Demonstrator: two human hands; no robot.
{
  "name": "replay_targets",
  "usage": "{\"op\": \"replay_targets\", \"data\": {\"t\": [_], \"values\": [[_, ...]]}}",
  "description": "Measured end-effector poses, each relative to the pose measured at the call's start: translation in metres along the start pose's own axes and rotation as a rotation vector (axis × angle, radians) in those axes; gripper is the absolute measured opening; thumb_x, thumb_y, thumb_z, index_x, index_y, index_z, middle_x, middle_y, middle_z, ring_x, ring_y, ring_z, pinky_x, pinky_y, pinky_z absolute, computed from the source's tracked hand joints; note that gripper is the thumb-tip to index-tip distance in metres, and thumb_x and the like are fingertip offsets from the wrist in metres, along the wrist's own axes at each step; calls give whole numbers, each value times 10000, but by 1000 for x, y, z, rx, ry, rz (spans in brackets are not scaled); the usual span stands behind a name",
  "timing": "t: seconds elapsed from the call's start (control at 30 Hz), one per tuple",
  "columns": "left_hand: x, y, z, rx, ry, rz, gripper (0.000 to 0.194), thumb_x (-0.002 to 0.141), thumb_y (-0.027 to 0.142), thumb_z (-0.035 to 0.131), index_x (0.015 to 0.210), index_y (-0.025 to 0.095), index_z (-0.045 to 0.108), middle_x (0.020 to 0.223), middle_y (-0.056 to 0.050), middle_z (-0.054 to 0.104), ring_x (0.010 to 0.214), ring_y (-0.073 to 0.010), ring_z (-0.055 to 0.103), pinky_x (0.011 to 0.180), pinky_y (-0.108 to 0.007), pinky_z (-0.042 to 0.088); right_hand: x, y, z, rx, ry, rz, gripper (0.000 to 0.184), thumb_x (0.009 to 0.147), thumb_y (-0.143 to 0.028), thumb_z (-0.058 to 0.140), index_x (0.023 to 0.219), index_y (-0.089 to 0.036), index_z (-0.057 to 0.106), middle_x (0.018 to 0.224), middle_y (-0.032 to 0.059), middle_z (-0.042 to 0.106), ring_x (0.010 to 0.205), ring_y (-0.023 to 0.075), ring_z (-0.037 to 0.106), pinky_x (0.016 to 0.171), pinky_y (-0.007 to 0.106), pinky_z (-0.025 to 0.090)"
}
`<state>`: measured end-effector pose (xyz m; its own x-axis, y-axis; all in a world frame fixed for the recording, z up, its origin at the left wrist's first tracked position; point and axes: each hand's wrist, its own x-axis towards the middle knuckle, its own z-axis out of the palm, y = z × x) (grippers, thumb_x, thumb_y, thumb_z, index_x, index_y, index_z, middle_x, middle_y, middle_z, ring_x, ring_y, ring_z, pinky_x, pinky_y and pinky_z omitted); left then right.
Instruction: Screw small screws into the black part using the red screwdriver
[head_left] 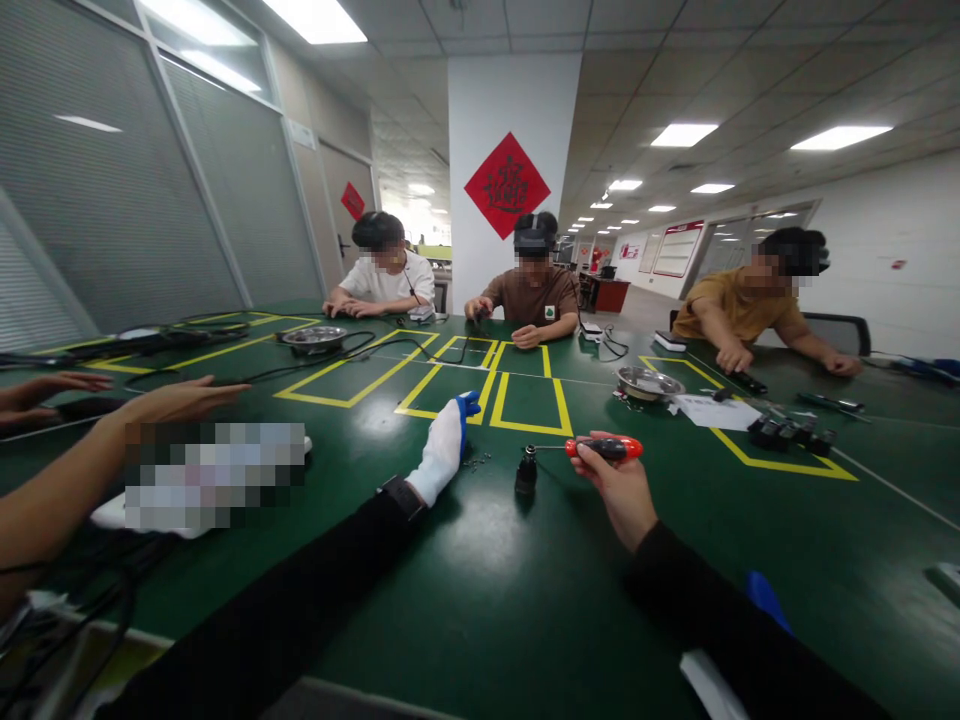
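Observation:
My right hand (616, 492) is bare and closed round the red-and-black handle of a screwdriver (606, 448). The screwdriver lies level, its thin shaft pointing left to the top of a small black cylindrical part (526, 474) that stands upright on the table. My left hand (441, 447) wears a white glove with blue fingertips and rests on the table left of that part. Its fingers reach forward, apparently holding nothing, though the palm side is partly hidden. Several tiny screws (478, 461) lie beside the gloved hand.
The green table (480, 610) has yellow tape outlines. Metal bowls (649, 383) stand right and left, with black parts (791, 432) and white paper (716, 412) to the right. At left are a co-worker's hands (176, 400) and cables. Three people sit opposite.

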<state>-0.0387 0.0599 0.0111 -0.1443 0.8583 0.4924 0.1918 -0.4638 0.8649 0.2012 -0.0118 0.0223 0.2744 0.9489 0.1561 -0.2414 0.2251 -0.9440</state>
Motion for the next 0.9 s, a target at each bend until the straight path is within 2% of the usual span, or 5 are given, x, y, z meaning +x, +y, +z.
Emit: {"op": "replay_targets", "data": {"t": [0.1, 0.23, 0.4, 0.53, 0.9], "values": [[1, -16, -1, 185, -23, -129, 349, 884, 362, 427, 1122, 169, 594, 1028, -79, 688, 957, -199, 642, 909, -359, 477, -1, -1, 2, 61, -48, 87, 412, 628, -283, 788, 961, -179, 569, 832, 35, 725, 698, 156, 684, 674, 281, 545], [1, -24, -9, 347, -65, -87, 421, 741, 260, 635, 1152, 190, 577, 1069, -77, 674, 985, -211, 627, 936, -357, 457, -3, -2, 4, 87, -98, 144, 276, 692, -252, 729, 915, -161, 595, 882, 62, 730, 747, 157, 691, 719, 276, 547], [3, -28, -20, 605, -65, -99, 371, 769, 295, 607, 1129, 208, 592, 1041, -74, 679, 974, -221, 624, 921, -371, 453, -2, 1, 1, 68, -136, 163, 334, 715, -249, 713, 1020, -165, 603, 954, 60, 716, 854, 162, 683, 785, 271, 535], [3, -30, -19, 617, -60, -123, 322, 782, 294, 587, 1094, 219, 613, 956, -63, 692, 904, -227, 635, 886, -384, 466, 0, 9, 2, 27, -197, 114, 454, 692, -241, 748, 1107, -223, 565, 1074, 30, 682, 899, 158, 679, 842, 280, 517], [1, -21, -14, 539, -76, -113, 333, 772, 158, 559, 1096, 199, 629, 916, -47, 695, 862, -190, 640, 885, -326, 477, 5, 16, 10, 110, -304, 180, 292, 745, -297, 697, 989, -176, 592, 977, 49, 705, 900, 205, 691, 975, 378, 465]]}}
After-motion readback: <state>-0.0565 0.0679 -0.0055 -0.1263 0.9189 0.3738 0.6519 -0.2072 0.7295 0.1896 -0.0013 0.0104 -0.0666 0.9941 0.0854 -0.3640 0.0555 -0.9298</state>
